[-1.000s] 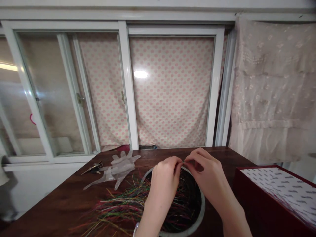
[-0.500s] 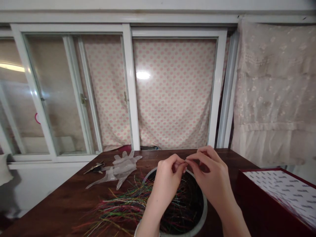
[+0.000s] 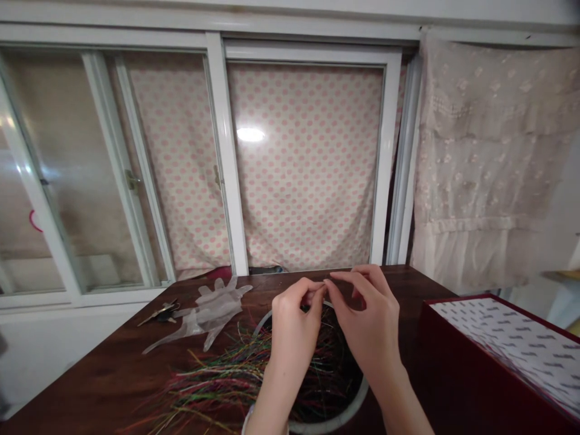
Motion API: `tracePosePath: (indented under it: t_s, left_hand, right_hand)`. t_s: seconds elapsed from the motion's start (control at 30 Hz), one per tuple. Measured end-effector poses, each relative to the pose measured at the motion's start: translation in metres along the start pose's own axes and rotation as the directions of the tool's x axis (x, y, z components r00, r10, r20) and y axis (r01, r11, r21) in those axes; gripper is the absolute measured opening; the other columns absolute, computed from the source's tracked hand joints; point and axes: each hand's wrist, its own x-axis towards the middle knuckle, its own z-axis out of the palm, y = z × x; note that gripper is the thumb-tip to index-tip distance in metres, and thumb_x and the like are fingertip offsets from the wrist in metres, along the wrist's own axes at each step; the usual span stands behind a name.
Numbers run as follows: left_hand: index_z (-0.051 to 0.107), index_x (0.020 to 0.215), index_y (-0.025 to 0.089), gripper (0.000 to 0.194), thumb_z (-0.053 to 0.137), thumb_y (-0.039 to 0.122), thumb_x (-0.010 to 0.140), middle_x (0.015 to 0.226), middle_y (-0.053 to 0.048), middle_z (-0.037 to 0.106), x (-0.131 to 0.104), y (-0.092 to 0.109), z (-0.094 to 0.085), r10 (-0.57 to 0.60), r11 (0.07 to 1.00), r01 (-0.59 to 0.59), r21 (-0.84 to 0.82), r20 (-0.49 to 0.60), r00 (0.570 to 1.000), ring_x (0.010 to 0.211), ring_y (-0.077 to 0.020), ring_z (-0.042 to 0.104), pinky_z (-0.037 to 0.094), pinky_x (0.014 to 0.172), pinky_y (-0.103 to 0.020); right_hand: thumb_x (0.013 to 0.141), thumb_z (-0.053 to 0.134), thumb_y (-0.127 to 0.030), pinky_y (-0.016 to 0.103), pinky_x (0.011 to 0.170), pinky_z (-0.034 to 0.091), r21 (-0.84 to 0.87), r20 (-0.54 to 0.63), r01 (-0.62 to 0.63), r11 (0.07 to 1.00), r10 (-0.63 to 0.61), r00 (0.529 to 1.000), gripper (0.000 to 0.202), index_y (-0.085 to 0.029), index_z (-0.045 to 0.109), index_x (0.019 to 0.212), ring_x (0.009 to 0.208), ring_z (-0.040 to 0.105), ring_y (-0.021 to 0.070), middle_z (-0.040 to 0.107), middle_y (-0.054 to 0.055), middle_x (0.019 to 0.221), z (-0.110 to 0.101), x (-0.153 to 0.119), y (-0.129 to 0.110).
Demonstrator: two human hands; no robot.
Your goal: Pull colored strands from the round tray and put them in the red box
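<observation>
Slightly parted since the earlier frame at right hand (image 3: 372, 314) thumb and index; pinched together at left hand (image 3: 293, 317), contents indiscernible, above coloured strands (image 3: 222, 380) across round container (image 3: 338, 421): apparently fine fingertip handling, next requiring steady pinch.

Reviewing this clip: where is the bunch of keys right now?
In the head view, the keys lie on the left side of the dark table, just left of the crumpled clear plastic glove.
</observation>
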Motion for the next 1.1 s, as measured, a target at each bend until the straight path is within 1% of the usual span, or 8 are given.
tracePosePath:
  t_s: [0.13, 0.27, 0.5, 0.77, 0.83, 0.93, 1.03, 1.1]
  left_hand:
    - [0.064, 0.073, 0.018, 0.014, 0.054, 0.017, 0.081, 0.067, 0.002, 0.064, -0.0014, 0.0023, -0.0009, 0.015, 1.0, -0.015, -0.008, -0.007, 1.0, 0.061, -0.0112, 0.056, 0.044, 0.061, -0.021]
    - [0.064, 0.073, 0.017, 0.012, 0.055, 0.018, 0.082, 0.068, 0.001, 0.064, -0.0036, 0.0037, -0.0023, 0.024, 1.0, -0.025, -0.013, -0.038, 0.999, 0.062, -0.0115, 0.057, 0.045, 0.062, -0.021]
    - [0.064, 0.073, 0.017, 0.013, 0.055, 0.018, 0.082, 0.069, 0.001, 0.065, -0.0039, 0.0048, -0.0012, 0.046, 0.999, -0.047, -0.005, -0.049, 0.998, 0.063, -0.0118, 0.058, 0.046, 0.062, -0.021]
    - [0.065, 0.075, 0.016, 0.013, 0.054, 0.017, 0.082, 0.071, -0.001, 0.066, -0.0048, 0.0048, -0.0027, 0.046, 0.999, -0.046, 0.005, -0.055, 0.997, 0.065, -0.0131, 0.06, 0.047, 0.063, -0.023]
    - [0.065, 0.075, 0.016, 0.013, 0.054, 0.017, 0.082, 0.071, -0.002, 0.067, -0.005, 0.0047, -0.0032, 0.047, 0.999, -0.046, 0.009, -0.056, 0.997, 0.065, -0.0136, 0.061, 0.048, 0.064, -0.024]
    - [0.066, 0.074, 0.016, 0.013, 0.055, 0.017, 0.082, 0.071, -0.002, 0.067, -0.0046, 0.0042, -0.0029, 0.048, 0.999, -0.047, 0.02, -0.055, 0.997, 0.065, -0.0139, 0.061, 0.048, 0.064, -0.024]
    - [0.066, 0.075, 0.016, 0.013, 0.055, 0.017, 0.082, 0.071, -0.002, 0.067, -0.0039, 0.0037, -0.002, 0.058, 0.998, -0.057, 0.019, -0.048, 0.997, 0.065, -0.0142, 0.062, 0.049, 0.064, -0.025]
    - [0.066, 0.074, 0.016, 0.014, 0.054, 0.017, 0.082, 0.072, -0.002, 0.067, -0.0035, 0.0036, -0.0016, 0.069, 0.998, -0.068, 0.018, -0.046, 0.997, 0.065, -0.0143, 0.062, 0.049, 0.064, -0.025]
  right_hand:
    - [0.076, 0.063, -0.015, 0.023, 0.056, 0.046, 0.018, -0.017, 0.011, 1.0, -0.011, 1.0, 0.01, -0.017, 0.068, 0.084, 0.059, 0.048, 0.0096, 0.053, 0.002, 0.081, 0.0011, -0.0017, -0.0012]
    - [0.075, 0.064, -0.016, 0.023, 0.054, 0.046, 0.012, -0.058, -0.014, 1.0, 0.015, 0.998, 0.014, -0.016, 0.067, 0.088, 0.057, 0.047, 0.0093, 0.053, 0.002, 0.078, 0.002, -0.0016, -0.0039]
    - [0.075, 0.063, -0.013, 0.021, 0.052, 0.045, 0.013, -0.092, 0.009, 1.0, -0.008, 0.996, 0.008, -0.016, 0.068, 0.081, 0.055, 0.046, 0.0081, 0.052, 0.001, 0.073, 0.001, -0.0026, -0.0086]
    - [0.077, 0.061, -0.014, 0.022, 0.05, 0.043, 0.055, -0.095, 0.021, 0.998, -0.016, 0.995, 0.01, -0.016, 0.069, 0.081, 0.053, 0.046, 0.0084, 0.052, 0.0, 0.07, 0.0002, -0.0034, -0.0091]
    - [0.078, 0.06, -0.014, 0.023, 0.049, 0.042, 0.089, -0.078, -0.004, 0.996, 0.011, 0.997, 0.01, -0.017, 0.07, 0.08, 0.053, 0.045, 0.0087, 0.052, 0.0, 0.069, -0.0002, -0.0038, -0.0089]
    - [0.079, 0.059, -0.016, 0.023, 0.047, 0.039, 0.188, -0.017, -0.094, 0.978, 0.099, 0.995, 0.01, -0.018, 0.069, 0.079, 0.052, 0.043, 0.0092, 0.051, 0.0, 0.067, -0.0008, -0.0037, -0.0075]
    - [0.08, 0.059, -0.018, 0.023, 0.046, 0.037, 0.308, 0.073, -0.198, 0.93, 0.185, 0.98, 0.01, -0.018, 0.069, 0.078, 0.054, 0.043, 0.0103, 0.051, 0.0, 0.066, -0.0021, -0.0018, -0.0054]
    - [0.08, 0.06, -0.02, 0.023, 0.046, 0.036, 0.355, 0.112, -0.239, 0.904, 0.213, 0.971, 0.01, -0.017, 0.069, 0.077, 0.055, 0.044, 0.0107, 0.052, 0.0, 0.065, -0.0037, 0.0004, -0.0042]
